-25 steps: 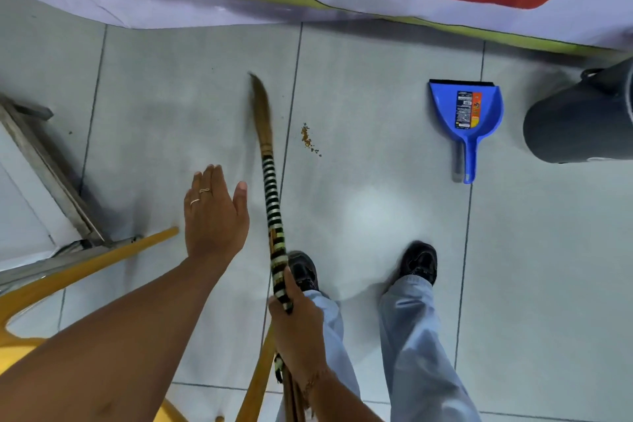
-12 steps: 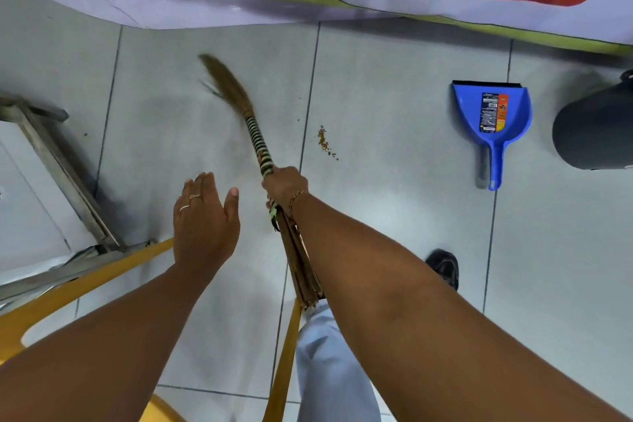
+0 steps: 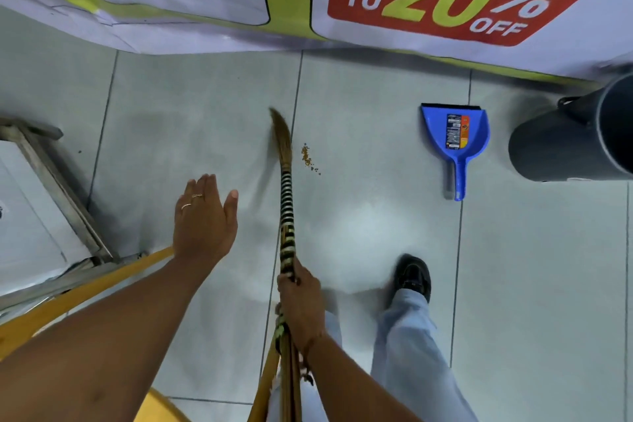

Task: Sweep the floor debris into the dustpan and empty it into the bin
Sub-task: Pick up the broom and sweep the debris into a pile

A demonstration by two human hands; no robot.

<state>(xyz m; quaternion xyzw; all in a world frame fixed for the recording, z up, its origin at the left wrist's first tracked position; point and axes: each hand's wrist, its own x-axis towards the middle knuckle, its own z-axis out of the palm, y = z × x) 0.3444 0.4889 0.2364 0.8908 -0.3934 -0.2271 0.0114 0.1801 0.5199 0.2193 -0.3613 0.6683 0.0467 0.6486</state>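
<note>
My right hand [image 3: 301, 305] grips the striped handle of a straw broom [image 3: 286, 202]. Its brown bristle tip rests on the grey tiled floor just left of a small pile of brown debris [image 3: 307, 158]. A blue dustpan [image 3: 455, 137] lies flat on the floor to the right of the debris, handle pointing toward me. A dark grey bin [image 3: 575, 137] stands at the right edge beside the dustpan. My left hand [image 3: 203, 216] hovers empty above the floor with its fingers spread, left of the broom handle.
A sale banner [image 3: 342, 3] hangs along the far side of the floor. A metal-framed white unit [image 3: 41, 202] and a yellow chair [image 3: 68, 301] sit at the left. My legs and black shoe [image 3: 411, 276] stand behind the debris.
The broom swung from the far left back to the right, its tip now beside the debris. My right hand pulled back toward my body. The left hand stayed open.
</note>
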